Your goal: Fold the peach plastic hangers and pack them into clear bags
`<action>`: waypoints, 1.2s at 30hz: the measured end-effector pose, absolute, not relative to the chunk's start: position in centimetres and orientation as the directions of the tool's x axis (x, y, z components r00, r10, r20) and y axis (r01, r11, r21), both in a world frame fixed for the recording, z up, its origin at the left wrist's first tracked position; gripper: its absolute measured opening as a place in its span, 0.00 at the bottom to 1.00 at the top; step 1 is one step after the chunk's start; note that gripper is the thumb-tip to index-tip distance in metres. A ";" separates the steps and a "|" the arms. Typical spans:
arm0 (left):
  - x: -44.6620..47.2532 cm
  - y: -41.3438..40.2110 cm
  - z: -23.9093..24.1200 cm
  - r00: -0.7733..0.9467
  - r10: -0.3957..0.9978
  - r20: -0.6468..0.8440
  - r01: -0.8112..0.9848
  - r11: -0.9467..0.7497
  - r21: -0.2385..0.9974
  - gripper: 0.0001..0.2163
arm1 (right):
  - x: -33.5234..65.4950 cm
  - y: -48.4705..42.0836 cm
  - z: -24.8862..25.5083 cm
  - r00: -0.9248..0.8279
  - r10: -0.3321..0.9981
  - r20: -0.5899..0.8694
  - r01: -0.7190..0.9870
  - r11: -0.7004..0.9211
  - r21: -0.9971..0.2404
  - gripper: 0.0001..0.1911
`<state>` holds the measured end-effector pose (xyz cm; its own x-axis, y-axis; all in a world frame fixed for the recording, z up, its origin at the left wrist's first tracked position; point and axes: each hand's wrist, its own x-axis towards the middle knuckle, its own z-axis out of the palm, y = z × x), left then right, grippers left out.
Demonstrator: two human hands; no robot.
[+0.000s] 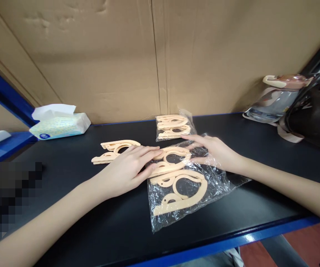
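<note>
A clear plastic bag (218, 183) lies on the black table (93, 222), with peach plastic hangers (186, 193) inside it. My left hand (126, 170) grips a peach hanger (173, 157) at the bag's mouth. My right hand (215, 152) rests on the upper edge of the bag and pinches the film there. More loose peach hangers (115, 148) lie just beyond my left hand. A second, sealed bag of hangers (173, 128) sits farther back, near the cardboard wall.
A tissue pack (59, 124) lies at the back left by a blue shelf frame (6, 100). A dark bag (316, 111) and a clear pouch (274, 102) sit at the back right. Cardboard (149, 55) backs the table. The table's blue front edge (232, 241) is close.
</note>
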<state>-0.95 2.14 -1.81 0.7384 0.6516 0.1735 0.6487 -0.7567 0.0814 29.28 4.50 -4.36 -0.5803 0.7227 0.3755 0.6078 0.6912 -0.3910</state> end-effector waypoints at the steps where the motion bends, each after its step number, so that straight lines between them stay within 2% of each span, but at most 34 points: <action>1: -0.9 2.1 -1.8 0.739 0.654 0.161 0.650 -0.755 0.085 0.22 | 29.3 4.5 -4.4 -0.582 0.719 0.380 0.612 0.695 -0.378 0.36; 4: -0.9 1.9 -1.7 0.733 0.669 0.123 0.663 -0.743 0.088 0.26 | 29.1 4.4 -4.3 -0.593 0.705 0.389 0.612 0.708 -0.351 0.36; 8: -0.9 1.8 -1.5 0.728 0.675 0.119 0.670 -0.738 0.081 0.22 | 29.0 4.3 -3.5 -0.599 0.712 0.367 0.612 0.702 -0.364 0.36; 12: -0.8 1.8 -1.4 0.742 0.656 0.136 0.654 -0.754 0.068 0.20 | 29.3 4.1 -2.3 -0.582 0.751 0.312 0.627 0.659 -0.416 0.22; 14: -0.7 1.8 -1.4 0.744 0.653 0.138 0.652 -0.756 0.059 0.20 | 29.5 4.0 -1.9 -0.565 0.771 0.296 0.659 0.637 -0.401 0.16; 20: -2.3 3.0 -0.6 0.700 0.696 0.162 0.697 -0.715 0.056 0.27 | 29.8 4.0 -1.5 -0.527 0.778 0.341 0.782 0.601 -0.163 0.15; 22: -4.0 4.1 -0.1 0.670 0.721 0.174 0.727 -0.685 0.038 0.33 | 29.8 4.1 -1.5 -0.520 0.781 0.346 0.807 0.582 -0.100 0.15; 24: -6.0 5.1 0.4 0.637 0.759 0.134 0.765 -0.644 0.010 0.42 | 29.8 4.1 -1.6 -0.517 0.781 0.351 0.830 0.558 -0.019 0.15; 26: -8.0 5.9 0.7 0.574 0.814 0.084 0.818 -0.574 -0.029 0.46 | 29.9 4.2 -1.6 -0.518 0.779 0.354 0.845 0.530 0.070 0.16; 30: -10.2 6.6 1.2 0.512 0.858 0.033 0.858 -0.510 -0.061 0.39 | 30.1 4.3 -1.6 -0.555 0.760 0.337 0.831 0.524 0.186 0.16; 32: -10.5 6.8 1.3 0.494 0.869 0.021 0.868 -0.493 -0.057 0.36 | 30.2 4.3 -1.5 -0.575 0.753 0.321 0.818 0.543 0.191 0.17; 36: -10.6 7.2 1.0 0.490 0.871 0.030 0.872 -0.488 -0.038 0.37 | 30.2 4.1 -1.3 -0.563 0.764 0.315 0.826 0.525 0.205 0.18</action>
<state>-10.65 7.23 0.96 0.4895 0.8715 0.0302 0.8718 -0.4884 -0.0385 30.19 4.14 -1.32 -0.5633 0.7638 0.3152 0.8262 0.5246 0.2053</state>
